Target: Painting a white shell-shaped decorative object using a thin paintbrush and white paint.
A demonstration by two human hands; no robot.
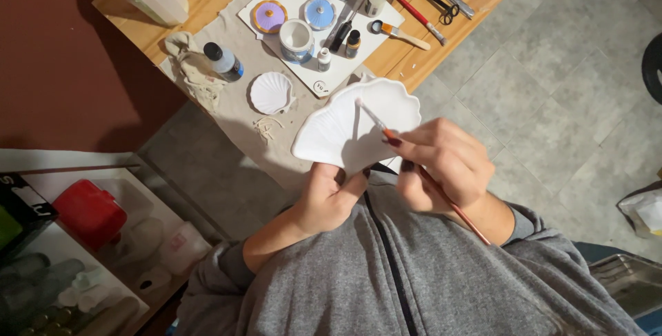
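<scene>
My left hand [329, 197] grips the narrow base of a large white shell-shaped dish [341, 129] and holds it up in front of my grey zip jacket. My right hand [448, 164] pinches a thin red-handled paintbrush [386, 131]. The bristle tip rests on the upper middle of the dish's ribbed face. The brush handle runs back past my right wrist.
A wooden table [441, 39] with a grey cloth [238, 112] holds a smaller white shell dish [271, 93], a white cup [296, 38], purple and blue lids, small paint bottles, brushes, scissors and a dark-capped bottle [222, 60]. A shelf with a red container [89, 212] stands at the left.
</scene>
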